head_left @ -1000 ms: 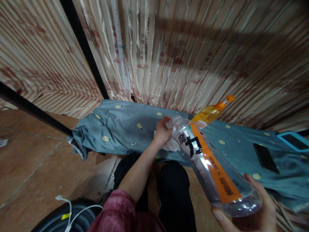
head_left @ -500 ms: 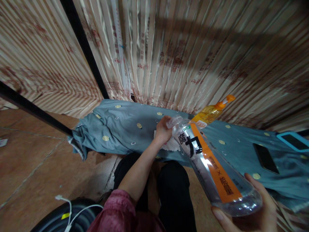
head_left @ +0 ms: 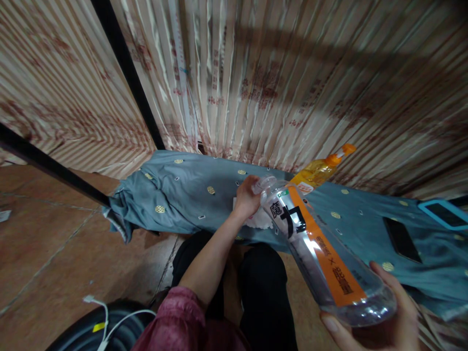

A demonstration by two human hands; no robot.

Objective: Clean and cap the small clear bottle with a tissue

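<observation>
Both hands are busy with one angled, clear plastic bottle, its neck pointing to 10 o'clock and its base to 4 o'clock, raised in front of the table. The left hand is curled closed at the neck end; its fingertips are hidden, so whether it also pinches a separate clear piece there cannot be told. The right hand cradles the base, thumb below and a finger along the far side. The step in hand looks like a steadying hold at the neck; any shift of the bottle would call for support at the base and a light squeeze, since the thin wall would probably flex.

The bottle is smooth and glossy, tapering at the shoulder, with bold black characters and an orange band. From its middle, a translucent yellow pump bottle with an orange head leans at 12 o'clock, crumpled white paper lies near 9 o'clock, a flat black phone at 3 o'clock, and a blue-framed, rounded device just past 2 o'clock. Soft grey-green cloth with yellow motifs drapes the table, wrinkled at its end; behind hangs a pleated, satiny beige curtain.
</observation>
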